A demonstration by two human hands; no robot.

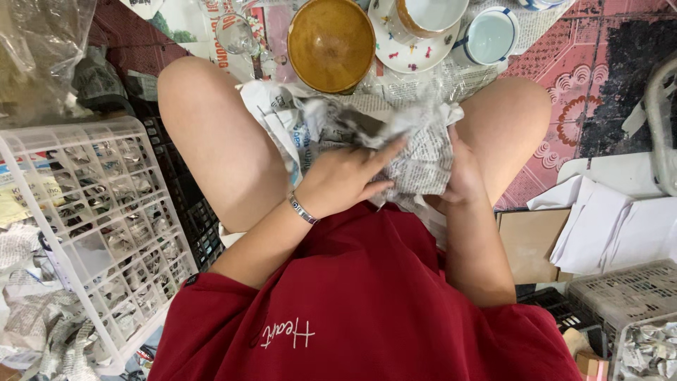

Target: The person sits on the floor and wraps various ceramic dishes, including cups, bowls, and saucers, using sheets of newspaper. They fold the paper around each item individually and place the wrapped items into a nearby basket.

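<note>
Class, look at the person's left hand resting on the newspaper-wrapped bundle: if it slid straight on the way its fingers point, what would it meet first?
The left hand points up-right across the newspaper-wrapped bundle, which it already touches. Beyond that, probably the person's right knee, though depth is unclear.

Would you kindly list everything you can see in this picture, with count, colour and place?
Newspaper bundle: one, grey print, on the lap, between both hands.
Brown bowl: one, top centre on the floor.
Plate: one, white with small coloured marks, right of the bowl, a white cup on it.
Blue-rimmed cup: one, white, top right.
Glass: one, clear, top left.
White crate: one, left.
Grey crate: one, lower right.
White paper stack: one, right.
Cardboard: one, brown, beside the stack.
Left hand: on the bundle, bracelet on the wrist.
Right hand: under the bundle's right side.
</note>
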